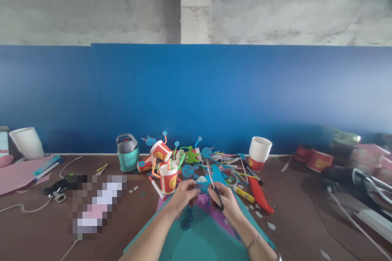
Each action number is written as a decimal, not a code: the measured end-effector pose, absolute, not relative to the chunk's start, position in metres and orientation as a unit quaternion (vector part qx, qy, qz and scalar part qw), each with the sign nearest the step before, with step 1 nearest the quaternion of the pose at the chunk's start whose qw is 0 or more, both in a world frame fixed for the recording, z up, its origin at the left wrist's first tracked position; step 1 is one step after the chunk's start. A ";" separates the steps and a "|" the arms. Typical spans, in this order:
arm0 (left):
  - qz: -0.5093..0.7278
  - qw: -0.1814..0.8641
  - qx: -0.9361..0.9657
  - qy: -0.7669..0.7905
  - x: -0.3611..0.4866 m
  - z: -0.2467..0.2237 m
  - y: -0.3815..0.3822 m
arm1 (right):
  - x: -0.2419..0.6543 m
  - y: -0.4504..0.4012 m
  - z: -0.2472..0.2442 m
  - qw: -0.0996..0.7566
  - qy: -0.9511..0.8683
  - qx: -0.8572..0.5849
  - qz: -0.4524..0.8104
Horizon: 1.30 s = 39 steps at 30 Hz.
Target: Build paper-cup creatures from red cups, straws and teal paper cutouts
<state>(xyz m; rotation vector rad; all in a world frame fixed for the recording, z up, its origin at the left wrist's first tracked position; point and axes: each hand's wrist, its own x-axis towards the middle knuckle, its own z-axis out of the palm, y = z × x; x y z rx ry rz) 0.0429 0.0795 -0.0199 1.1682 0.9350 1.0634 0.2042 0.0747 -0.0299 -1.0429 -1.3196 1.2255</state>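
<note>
Teal sheet [190,242] below — left fingers [192,192] pinch blue paper [202,186], right fingers [226,191] curl round scissors [219,200].

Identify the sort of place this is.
Likely a craft workstation: scissors in the right hand, paper scraps on a brown table, and a red-and-white cup with straws.

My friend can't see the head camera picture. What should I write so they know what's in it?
A person's right hand holds black-handled scissors and the left hand a small blue paper piece, above a teal sheet on a brown table. Beyond them, red-and-white cups and a teal container stand before a blue panel.
</note>
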 end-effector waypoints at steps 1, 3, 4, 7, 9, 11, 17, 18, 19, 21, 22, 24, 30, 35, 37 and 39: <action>0.457 0.610 0.506 0.403 0.043 -0.020 0.079 | 0.204 0.075 -0.029 0.507 -0.546 -0.433 0.507; 0.456 0.614 0.506 0.398 0.044 -0.020 0.079 | 0.204 0.074 -0.028 0.513 -0.543 -0.432 0.505; 0.456 0.617 0.505 0.395 0.045 -0.020 0.079 | 0.204 0.074 -0.028 0.517 -0.542 -0.432 0.503; 0.463 0.619 0.500 0.390 0.046 -0.020 0.079 | 0.205 0.075 -0.028 0.524 -0.538 -0.432 0.500; 0.481 0.614 0.490 0.389 0.047 -0.021 0.079 | 0.205 0.075 -0.028 0.521 -0.537 -0.432 0.503; 0.506 0.607 0.476 0.385 0.047 -0.021 0.081 | 0.204 0.074 -0.026 0.513 -0.541 -0.427 0.511; 0.579 0.582 0.422 0.385 0.046 -0.025 0.087 | 0.201 0.064 -0.021 0.421 -0.594 -0.385 0.568; 0.585 0.581 0.414 0.386 0.046 -0.025 0.088 | 0.200 0.063 -0.021 0.398 -0.600 -0.386 0.577; 0.588 0.582 0.408 0.386 0.046 -0.026 0.089 | 0.200 0.062 -0.022 0.378 -0.605 -0.387 0.584; 0.584 0.590 0.404 0.384 0.046 -0.028 0.090 | 0.199 0.061 -0.024 0.358 -0.611 -0.389 0.590; 0.578 0.596 0.405 0.382 0.047 -0.028 0.090 | 0.199 0.062 -0.025 0.355 -0.613 -0.388 0.590; 0.565 0.608 0.409 0.379 0.047 -0.030 0.090 | 0.199 0.063 -0.027 0.354 -0.614 -0.389 0.589; 0.545 0.625 0.414 0.375 0.048 -0.031 0.089 | 0.200 0.064 -0.028 0.354 -0.610 -0.391 0.591; 0.544 0.624 0.415 0.376 0.047 -0.030 0.088 | 0.201 0.064 -0.027 0.349 -0.615 -0.393 0.588; 0.544 0.623 0.416 0.377 0.047 -0.030 0.087 | 0.201 0.065 -0.028 0.350 -0.612 -0.392 0.590; 0.545 0.622 0.417 0.377 0.047 -0.030 0.087 | 0.201 0.065 -0.029 0.352 -0.612 -0.390 0.591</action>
